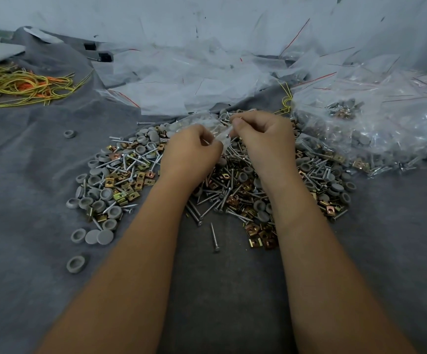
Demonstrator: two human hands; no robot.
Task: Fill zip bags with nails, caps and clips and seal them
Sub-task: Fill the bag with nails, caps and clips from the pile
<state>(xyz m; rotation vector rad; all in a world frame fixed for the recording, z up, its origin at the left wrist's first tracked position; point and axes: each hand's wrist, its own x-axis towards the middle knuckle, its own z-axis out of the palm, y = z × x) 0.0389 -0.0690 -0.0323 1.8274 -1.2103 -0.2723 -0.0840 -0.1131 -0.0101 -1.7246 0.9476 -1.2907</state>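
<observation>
A mixed heap of silver nails (217, 198), grey round caps (97, 186) and brass clips (261, 236) covers the middle of a grey cloth. Above its far side both hands hold one small clear zip bag (220, 132). My left hand (192, 152) pinches the bag's left end. My right hand (263, 139) pinches its upper right edge with curled fingers. The bag is crumpled between my hands and its contents are hard to make out.
Filled clear bags (376, 134) pile up at the right. Empty zip bags with red seal lines (181, 80) lie behind the heap. Yellow and orange cords (20, 85) lie at the far left. Loose caps (75, 263) dot the cloth at left.
</observation>
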